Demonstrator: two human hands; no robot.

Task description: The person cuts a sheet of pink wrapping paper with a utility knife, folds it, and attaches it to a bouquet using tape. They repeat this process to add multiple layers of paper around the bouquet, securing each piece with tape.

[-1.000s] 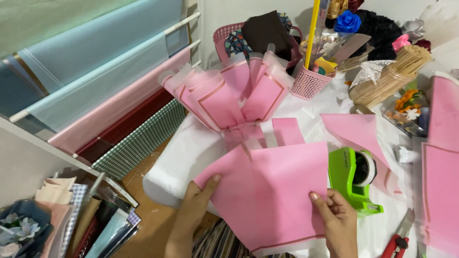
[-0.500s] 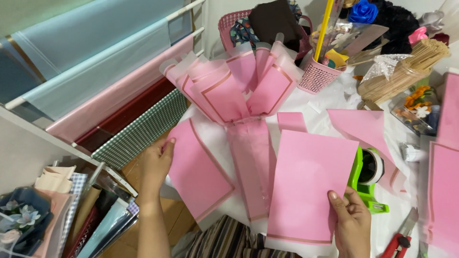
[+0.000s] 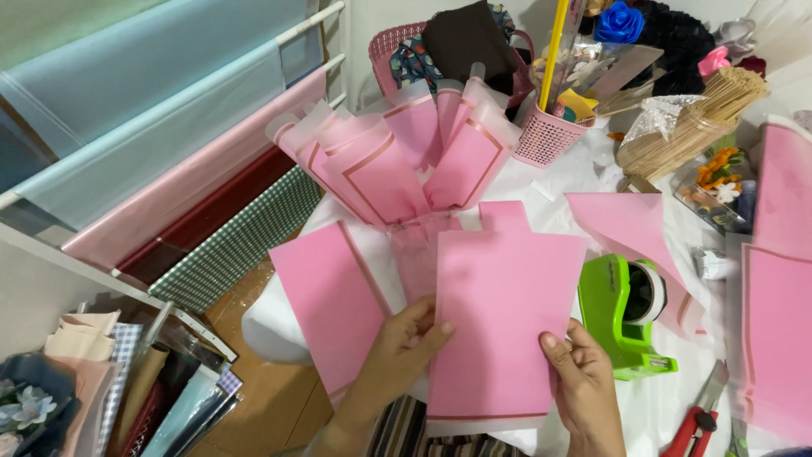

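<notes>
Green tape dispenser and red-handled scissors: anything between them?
Head view: nothing. Between the green tape dispenser and the red-handled scissors there is only a bare strip of the white table cover.

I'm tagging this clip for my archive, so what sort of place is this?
Probably a florist's or gift-wrapping craft table: rolls of wrapping paper hang on a rack, both hands hold a pink wrapping sheet, and a green tape dispenser sits beside wooden sticks.

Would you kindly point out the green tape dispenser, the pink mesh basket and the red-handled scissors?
green tape dispenser [image 3: 611,315], head view, on its green side wall.
pink mesh basket [image 3: 545,140], head view, on its front wall.
red-handled scissors [image 3: 692,426], head view, on the red handle.
</notes>
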